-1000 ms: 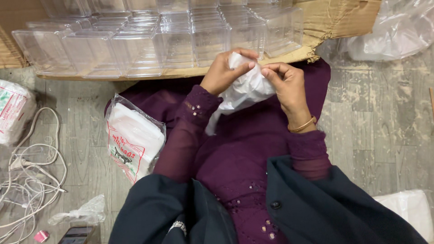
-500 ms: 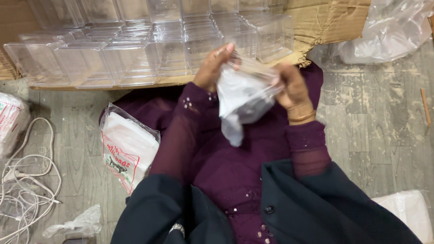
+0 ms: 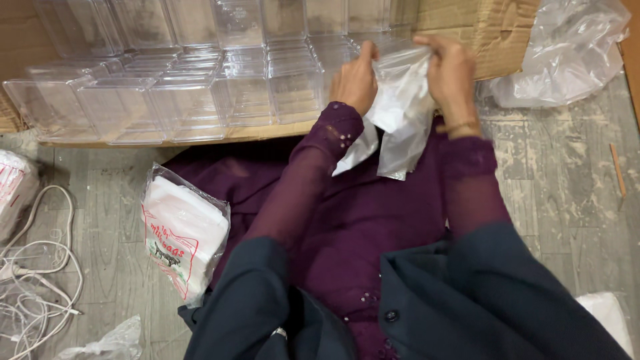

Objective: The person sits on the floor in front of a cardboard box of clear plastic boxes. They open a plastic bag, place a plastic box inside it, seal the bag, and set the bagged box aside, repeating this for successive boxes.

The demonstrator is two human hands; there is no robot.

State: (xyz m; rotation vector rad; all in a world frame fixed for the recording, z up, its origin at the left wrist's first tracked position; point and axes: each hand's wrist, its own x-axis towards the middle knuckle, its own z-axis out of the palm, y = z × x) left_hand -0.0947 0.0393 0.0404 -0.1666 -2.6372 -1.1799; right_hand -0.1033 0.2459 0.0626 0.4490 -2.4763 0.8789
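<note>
My left hand (image 3: 355, 79) and my right hand (image 3: 451, 73) both grip the top edge of a small clear plastic bag (image 3: 402, 110) with something white inside. The bag hangs between them above my purple-clad lap, its mouth pulled apart. A white flap hangs below it on the left side. Just beyond my hands stand rows of clear plastic boxes (image 3: 193, 80) on a sheet of cardboard (image 3: 490, 33).
A packet of white folded items (image 3: 181, 233) with red print lies on my lap's left side. White cables (image 3: 33, 280) lie on the grey floor at far left. A crumpled clear plastic sheet (image 3: 567, 53) sits at the upper right, and a thin stick (image 3: 618, 170) lies on the floor.
My hands have lifted the bag up and away from my body, toward the clear boxes, and pulled its top apart. The bag now hangs open-mouthed rather than bunched.
</note>
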